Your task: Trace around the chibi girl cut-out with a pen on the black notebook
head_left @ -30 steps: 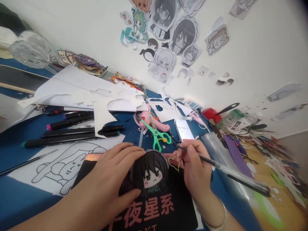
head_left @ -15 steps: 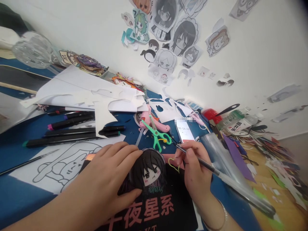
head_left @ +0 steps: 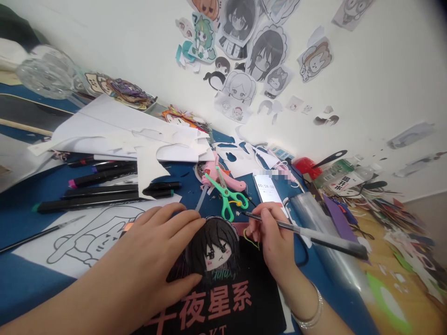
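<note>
Presently, the left hand (head_left: 157,256) is spread, palm down, with its fingertips and thumb resting at the left side of a paper cutout (head_left: 218,244) which shows a head with black hair. This cutout lies on a black flat item (head_left: 258,298) that carries pink Chinese characters, directly in front of the person. The right hand (head_left: 277,237) is closed around a pen (head_left: 335,244), pinched between thumb and fingers; its tip stands beyond the upper right of the cutout, near the green-handled scissors (head_left: 228,204). Whether the tip touches any surface, I cannot tell. The scissors lie over a pink tool (head_left: 230,181), and to the right of them is a phone (head_left: 267,190). At the left there are dark markers (head_left: 104,202) and, nearer to the person, a line drawing (head_left: 101,246), partly covered by the left hand.
</note>
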{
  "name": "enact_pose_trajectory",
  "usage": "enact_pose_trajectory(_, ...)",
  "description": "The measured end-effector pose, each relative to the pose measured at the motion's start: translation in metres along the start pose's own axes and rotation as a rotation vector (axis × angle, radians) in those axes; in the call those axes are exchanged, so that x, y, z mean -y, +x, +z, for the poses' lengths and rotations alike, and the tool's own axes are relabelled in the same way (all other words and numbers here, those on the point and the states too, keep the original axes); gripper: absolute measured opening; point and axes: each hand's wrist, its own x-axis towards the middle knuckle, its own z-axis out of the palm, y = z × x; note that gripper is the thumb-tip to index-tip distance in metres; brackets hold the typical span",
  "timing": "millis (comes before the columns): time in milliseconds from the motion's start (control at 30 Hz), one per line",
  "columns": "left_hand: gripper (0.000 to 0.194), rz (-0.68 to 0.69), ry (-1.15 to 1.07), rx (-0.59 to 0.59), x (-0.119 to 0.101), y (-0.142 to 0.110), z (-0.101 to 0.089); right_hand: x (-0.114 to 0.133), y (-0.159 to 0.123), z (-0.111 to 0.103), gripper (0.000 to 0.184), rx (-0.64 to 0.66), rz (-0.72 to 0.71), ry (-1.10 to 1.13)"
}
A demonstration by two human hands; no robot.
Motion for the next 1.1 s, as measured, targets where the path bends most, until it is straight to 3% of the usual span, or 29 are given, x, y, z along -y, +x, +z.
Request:
enact_pose_trajectory(233,0.063,-0.031,0.027,-0.032,-0.004,-0.002,0.003,0.006,-0.011,0.001,0.011,0.038,-0.254,-0.087)
enact_pose_trajectory(500,0.06,-0.038,0.04,-0.075,-0.012,0.002,0.004,0.009,-0.018,-0.003,0.035,0.189,-0.438,-0.394)
enact_pose_trajectory(767,0.053,-0.1,-0.028,-0.104,-0.014,0.0,0.012,0.016,-0.015,0.0,0.033,0.278,-0.525,-0.543)
enact_pose_trajectory(1100,0.059,-0.176,-0.083,-0.067,-0.018,-0.01,0.016,0.02,-0.014,0.003,0.036,0.326,-0.503,-0.576)
